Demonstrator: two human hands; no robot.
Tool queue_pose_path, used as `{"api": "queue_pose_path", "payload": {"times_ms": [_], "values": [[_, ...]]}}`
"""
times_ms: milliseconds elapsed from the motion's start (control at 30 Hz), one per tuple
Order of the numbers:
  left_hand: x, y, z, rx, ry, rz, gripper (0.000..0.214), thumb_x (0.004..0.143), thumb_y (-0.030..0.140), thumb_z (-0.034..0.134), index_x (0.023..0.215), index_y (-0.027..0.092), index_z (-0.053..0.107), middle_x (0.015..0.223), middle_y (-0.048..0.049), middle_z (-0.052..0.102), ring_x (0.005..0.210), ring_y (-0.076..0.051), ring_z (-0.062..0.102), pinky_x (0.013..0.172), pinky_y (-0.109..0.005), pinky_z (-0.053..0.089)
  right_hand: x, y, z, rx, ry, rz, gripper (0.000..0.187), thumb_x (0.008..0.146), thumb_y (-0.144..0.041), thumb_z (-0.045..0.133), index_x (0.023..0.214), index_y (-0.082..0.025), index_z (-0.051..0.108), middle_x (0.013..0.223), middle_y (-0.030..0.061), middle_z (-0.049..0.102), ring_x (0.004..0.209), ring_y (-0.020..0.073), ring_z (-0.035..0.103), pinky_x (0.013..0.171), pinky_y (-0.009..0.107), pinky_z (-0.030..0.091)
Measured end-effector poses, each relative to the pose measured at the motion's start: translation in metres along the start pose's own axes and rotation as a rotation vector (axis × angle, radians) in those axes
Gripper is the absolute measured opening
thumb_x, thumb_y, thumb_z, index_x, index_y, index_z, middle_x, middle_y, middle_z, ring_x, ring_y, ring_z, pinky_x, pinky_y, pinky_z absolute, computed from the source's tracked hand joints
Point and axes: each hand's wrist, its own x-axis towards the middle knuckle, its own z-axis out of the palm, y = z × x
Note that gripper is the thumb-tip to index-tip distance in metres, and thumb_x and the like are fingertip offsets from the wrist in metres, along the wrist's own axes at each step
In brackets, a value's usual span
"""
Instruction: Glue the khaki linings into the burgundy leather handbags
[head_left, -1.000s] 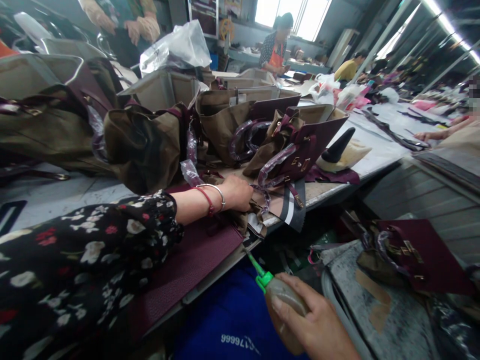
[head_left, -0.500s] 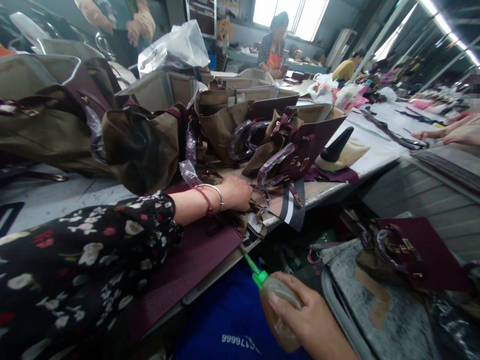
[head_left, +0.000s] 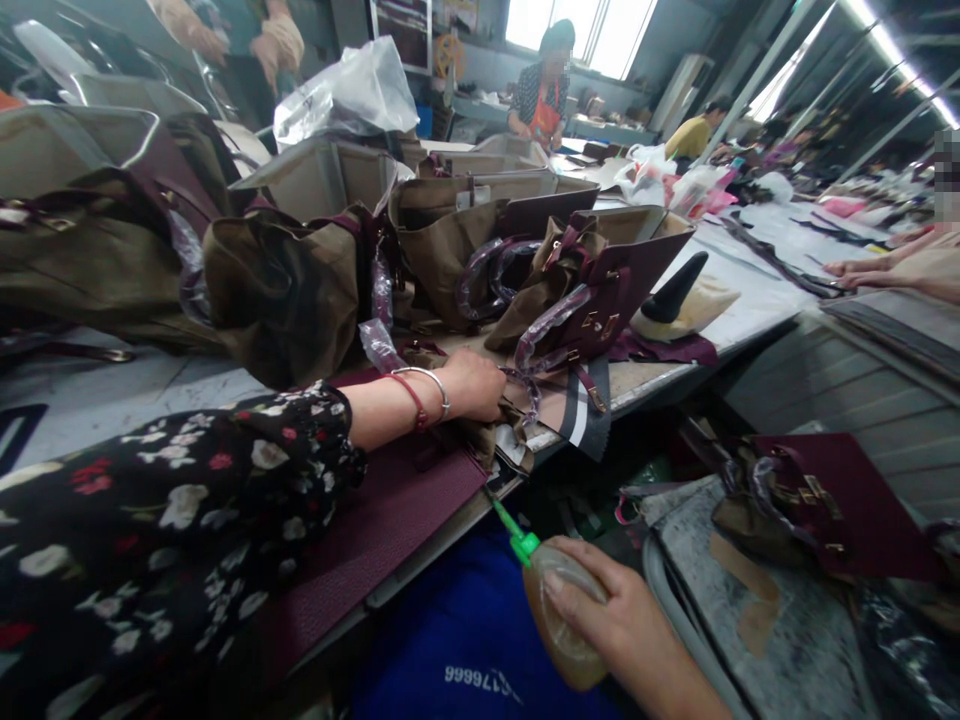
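Note:
My right hand [head_left: 600, 610] is wrapped round a squeeze glue bottle [head_left: 566, 635] of brownish, see-through plastic. Its green nozzle [head_left: 517, 535] points up and left, the tip at the edge of a burgundy handbag panel [head_left: 405, 525] lying along the table's front edge. My left hand [head_left: 474, 385] is closed over the bunched brown lining [head_left: 480, 440] of this handbag; its fingertips are hidden from view. Just beyond that hand stands a burgundy and brown handbag [head_left: 600, 300] with plastic-wrapped handles [head_left: 555, 325].
Several part-made handbags [head_left: 285, 280] crowd the table's left side. A black-tipped tool [head_left: 675, 290] lies on a pale block at right. Below on the right, a grey stool [head_left: 787, 620] bears another handbag [head_left: 847, 500]. Blue cloth [head_left: 427, 640] covers my lap. Other people work around the table.
My right hand and the glue bottle have shifted slightly right and up, with the nozzle tip still at the panel's edge. My left hand stays in place.

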Motion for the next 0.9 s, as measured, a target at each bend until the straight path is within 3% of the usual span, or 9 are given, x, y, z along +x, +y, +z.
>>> {"api": "queue_pose_path", "payload": {"times_ms": [67, 233, 400, 600, 767, 900], "values": [[0.0, 0.0, 0.0, 0.0, -0.002, 0.003, 0.042, 0.079, 0.042, 0.053, 0.103, 0.01, 0.067, 0.095, -0.0185, 0.068, 0.092, -0.034, 0.064, 0.078, -0.041, 0.052, -0.002, -0.004, 0.003, -0.014, -0.019, -0.005, 0.051, 0.072, -0.05, 0.056, 0.104, -0.012, 0.067, 0.103, 0.0119, 0.068, 0.094, 0.0289, 0.064, 0.084, 0.036, 0.051], [-0.001, 0.0, -0.001, -0.003, -0.003, 0.002, 0.045, 0.08, 0.046, 0.053, 0.103, 0.01, 0.067, 0.096, -0.0187, 0.068, 0.092, -0.034, 0.064, 0.078, -0.042, 0.052, -0.007, -0.003, 0.016, 0.041, -0.201, -0.049, 0.05, 0.074, -0.05, 0.051, 0.1, -0.012, 0.068, 0.09, 0.0095, 0.069, 0.079, 0.0252, 0.065, 0.07, 0.031, 0.053], [-0.002, -0.001, -0.001, -0.006, 0.011, -0.002, 0.045, 0.079, 0.046, 0.055, 0.103, 0.01, 0.067, 0.096, -0.019, 0.068, 0.092, -0.035, 0.064, 0.078, -0.042, 0.053, -0.004, 0.011, 0.009, -0.033, -0.036, -0.024, 0.051, 0.078, -0.05, 0.055, 0.111, -0.013, 0.065, 0.111, 0.0116, 0.066, 0.102, 0.0276, 0.062, 0.089, 0.033, 0.05], [-0.006, -0.001, -0.004, -0.002, 0.023, 0.006, 0.044, 0.081, 0.047, 0.052, 0.101, 0.01, 0.068, 0.094, -0.0192, 0.068, 0.091, -0.034, 0.065, 0.075, -0.041, 0.053, -0.007, 0.01, 0.02, 0.007, -0.107, -0.039, 0.05, 0.074, -0.048, 0.054, 0.107, -0.013, 0.068, 0.105, 0.0108, 0.069, 0.095, 0.0276, 0.065, 0.08, 0.031, 0.053], [-0.008, -0.001, -0.005, 0.0, 0.039, 0.003, 0.042, 0.081, 0.045, 0.052, 0.101, 0.011, 0.068, 0.093, -0.0187, 0.069, 0.09, -0.034, 0.065, 0.075, -0.041, 0.053, -0.004, 0.011, 0.009, -0.014, 0.084, -0.041, 0.048, 0.078, -0.048, 0.055, 0.109, -0.013, 0.066, 0.107, 0.0109, 0.067, 0.098, 0.0261, 0.064, 0.087, 0.033, 0.051], [-0.007, -0.002, -0.004, 0.004, 0.04, -0.002, 0.039, 0.079, 0.04, 0.053, 0.1, 0.011, 0.068, 0.092, -0.0184, 0.069, 0.09, -0.034, 0.065, 0.074, -0.041, 0.053, -0.003, 0.018, 0.008, -0.026, -0.032, -0.033, 0.05, 0.077, -0.048, 0.057, 0.112, -0.013, 0.066, 0.112, 0.0115, 0.066, 0.101, 0.0277, 0.063, 0.087, 0.033, 0.052]]}}
